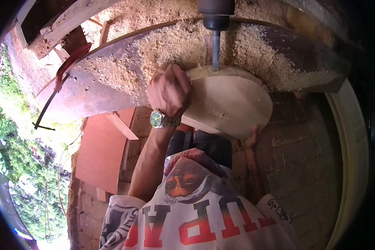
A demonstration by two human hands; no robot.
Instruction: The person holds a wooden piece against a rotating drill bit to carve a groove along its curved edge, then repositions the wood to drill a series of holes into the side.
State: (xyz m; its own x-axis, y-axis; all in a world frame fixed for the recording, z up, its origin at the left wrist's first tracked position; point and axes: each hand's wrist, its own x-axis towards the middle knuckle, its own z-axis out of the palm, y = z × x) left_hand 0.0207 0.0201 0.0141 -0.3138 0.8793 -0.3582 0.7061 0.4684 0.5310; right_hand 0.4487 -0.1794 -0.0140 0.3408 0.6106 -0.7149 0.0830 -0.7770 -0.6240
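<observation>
An oval, pale wooden piece [231,100] lies partly on the sawdust-covered work surface [112,89] and juts out toward my body. Its far edge touches a vertical metal bit [216,50] held in a dark chuck [216,21]. My left hand [169,89], wearing a wristwatch [156,119], is closed with curled fingers at the piece's left end. At the lower right edge, my right hand [251,139] holds the piece, its fingers partly hidden underneath.
Sawdust and shavings [171,41] cover much of the surface. A red clamp [66,68] with a dark screw bar grips its left end. A reddish board [100,154] leans below left, beside a brick wall [296,166]. A pale curved rim [354,125] stands at right.
</observation>
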